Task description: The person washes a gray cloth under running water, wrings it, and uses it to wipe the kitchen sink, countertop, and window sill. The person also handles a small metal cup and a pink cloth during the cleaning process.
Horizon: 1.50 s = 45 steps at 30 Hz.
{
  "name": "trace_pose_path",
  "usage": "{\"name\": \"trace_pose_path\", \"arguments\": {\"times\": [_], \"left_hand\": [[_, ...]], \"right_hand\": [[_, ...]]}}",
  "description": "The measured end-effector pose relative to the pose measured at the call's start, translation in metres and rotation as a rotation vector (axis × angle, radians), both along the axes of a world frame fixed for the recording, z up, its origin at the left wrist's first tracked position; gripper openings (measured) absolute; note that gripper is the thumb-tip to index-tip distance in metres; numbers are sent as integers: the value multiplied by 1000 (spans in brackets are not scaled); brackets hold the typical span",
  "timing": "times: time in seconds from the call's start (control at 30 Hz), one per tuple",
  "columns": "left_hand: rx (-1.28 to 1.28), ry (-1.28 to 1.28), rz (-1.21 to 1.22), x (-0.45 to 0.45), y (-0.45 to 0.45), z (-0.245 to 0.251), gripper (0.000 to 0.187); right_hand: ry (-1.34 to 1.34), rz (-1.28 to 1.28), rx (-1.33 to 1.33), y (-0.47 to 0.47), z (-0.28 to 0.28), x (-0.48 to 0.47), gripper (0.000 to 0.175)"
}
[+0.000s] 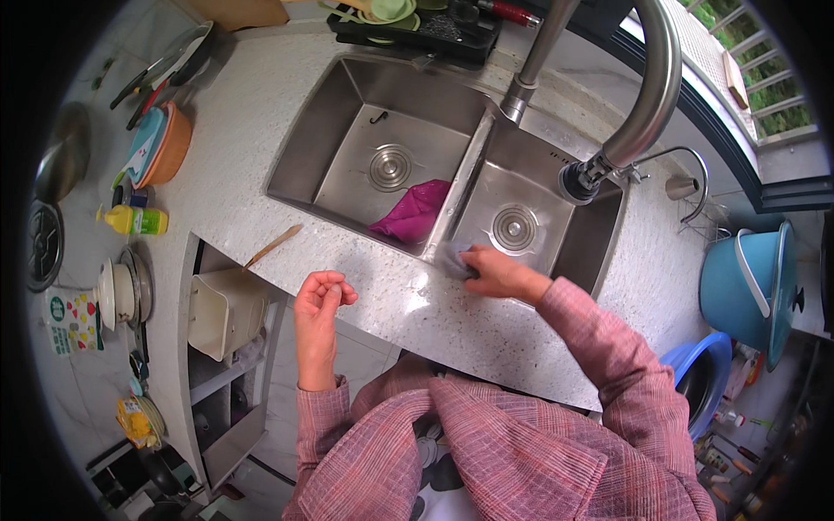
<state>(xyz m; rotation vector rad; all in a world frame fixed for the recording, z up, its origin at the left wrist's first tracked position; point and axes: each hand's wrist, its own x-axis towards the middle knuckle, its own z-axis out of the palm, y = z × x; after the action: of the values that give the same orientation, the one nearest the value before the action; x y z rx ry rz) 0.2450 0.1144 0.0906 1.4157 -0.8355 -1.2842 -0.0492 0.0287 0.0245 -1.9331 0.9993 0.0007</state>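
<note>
My right hand grips a grey cloth or scouring pad, blurred, at the counter's front rim where the sink divider meets it. My left hand hovers over the front edge of the speckled stone counter, fingers loosely curled together, with nothing visible in it. A crumpled magenta cloth lies in the front right corner of the left steel basin. The right basin shows its strainer drain. On the left basin's floor is a small dark hook-shaped piece.
A steel pull-down faucet arches over the right basin. A brown strip lies left of my left hand. Further left are a yellow bottle and an orange basin. A blue lidded bucket stands right. An open cabinet is below.
</note>
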Motion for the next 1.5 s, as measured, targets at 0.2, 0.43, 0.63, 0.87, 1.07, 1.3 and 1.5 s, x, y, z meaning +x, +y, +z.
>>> {"name": "trace_pose_path", "arguments": {"times": [0.2,0.43,0.63,0.87,1.07,1.3,1.5], "left_hand": [[-3,50,-108,-25,-21,-4,9],[-35,-8,-239,-51,-34,8,8],[-9,-11,-267,-45,-42,1,9],[26,13,-398,-74,-52,-5,7],[-19,-87,-395,-79,-63,26,8],[22,-98,-283,-65,-53,14,7],[61,-84,-334,-93,-64,7,7]], "right_hand": [[10,-265,-473,18,2,80,31],[84,-294,-266,50,-9,-10,33],[391,-368,-356,136,49,-146,20],[409,-540,-741,107,17,-199,14],[440,-701,-715,-25,20,-227,35],[274,-1101,-1055,-115,9,-195,41],[274,-936,-1018,-164,-59,-101,18]]}}
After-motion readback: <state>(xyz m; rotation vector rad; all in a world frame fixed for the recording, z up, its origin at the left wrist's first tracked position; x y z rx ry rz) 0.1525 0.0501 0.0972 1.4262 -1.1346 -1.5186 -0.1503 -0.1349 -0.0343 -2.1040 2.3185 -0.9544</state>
